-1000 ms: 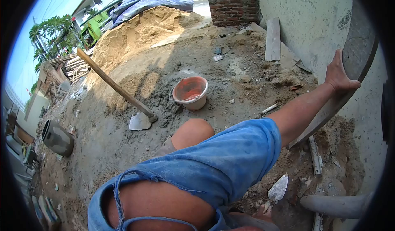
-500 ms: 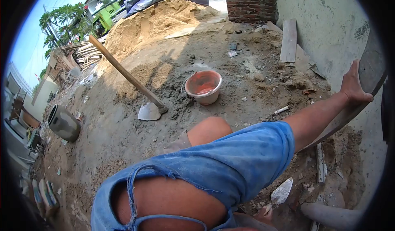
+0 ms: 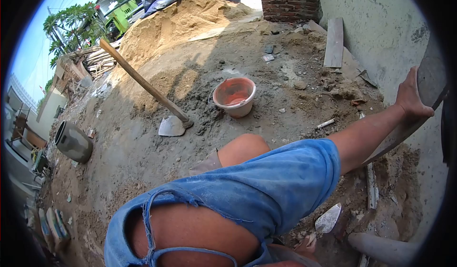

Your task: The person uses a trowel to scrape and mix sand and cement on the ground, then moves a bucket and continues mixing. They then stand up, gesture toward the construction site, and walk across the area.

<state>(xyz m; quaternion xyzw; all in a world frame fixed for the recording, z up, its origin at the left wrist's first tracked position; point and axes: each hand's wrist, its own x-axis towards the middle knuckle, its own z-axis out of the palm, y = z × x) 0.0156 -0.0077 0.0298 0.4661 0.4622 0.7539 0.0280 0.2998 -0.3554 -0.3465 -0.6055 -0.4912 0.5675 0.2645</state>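
Note:
My left hand (image 3: 410, 100) is stretched out to the right in a blue sleeve. It grips a long grey board (image 3: 431, 84) across its width, against the wall, with its fingers partly hidden. Low in the view, a trowel (image 3: 328, 218) with a pale, mortar-smeared blade points up and right. My right hand (image 3: 307, 247) seems closed around its handle, mostly covered by my sleeve and leg. Beyond my bent knee, a white bucket (image 3: 243, 111) with a reddish inside stands on the ground. A hoe (image 3: 143, 84) with a wooden handle rests its blade in wet mortar beside it.
A grey pipe (image 3: 381, 244) lies at the lower right. A plank (image 3: 334, 43) leans on the plastered wall (image 3: 376, 34) near a brick pillar (image 3: 291, 3). A sand heap (image 3: 176, 22) rises at the back. A dark drum (image 3: 74, 143) and several sacks (image 3: 54, 226) are at left.
The view has shifted slightly. The trowel blade has moved a little up and to the right. My left hand stays at the same place on the board.

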